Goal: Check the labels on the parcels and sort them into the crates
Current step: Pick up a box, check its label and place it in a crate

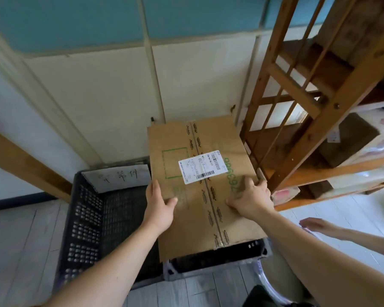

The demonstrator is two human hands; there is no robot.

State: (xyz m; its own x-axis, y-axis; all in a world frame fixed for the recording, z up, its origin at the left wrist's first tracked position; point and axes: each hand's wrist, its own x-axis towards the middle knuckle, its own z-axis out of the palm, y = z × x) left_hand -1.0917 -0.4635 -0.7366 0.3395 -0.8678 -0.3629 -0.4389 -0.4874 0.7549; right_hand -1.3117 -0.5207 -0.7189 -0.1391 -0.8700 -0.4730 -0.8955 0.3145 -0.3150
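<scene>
Cream wall panels (111, 96) with a teal band above them fill the background, and a wooden shelf (333, 111) stands to your right on a pale plank floor (20, 240). You are holding a flat cardboard box (193, 229) level in front of you, with its far edge close to the wall. It hangs above a second crate (220, 255), of which only the near rim shows below the cardboard. Just to the left stands an open black crate (82, 218) with a handwritten paper sign (118, 177) propped at its far end. A white label (203, 167) with barcodes faces up on the box, stuck across the taped seam beside some green printed digits. Your left hand (159, 209) grips the box's left edge, with the thumb (171, 201) pressed on top and the fingers hidden beneath. Your right hand (251, 201) lies on the top face at the right edge with its fingers bent. You cannot tell from here whether they hook over that edge or only press down. Wrapped parcels (348, 138) sit on the shelf boards. Another hand (315, 224), its fingers straight, reaches in low from the right, well apart from the box.
</scene>
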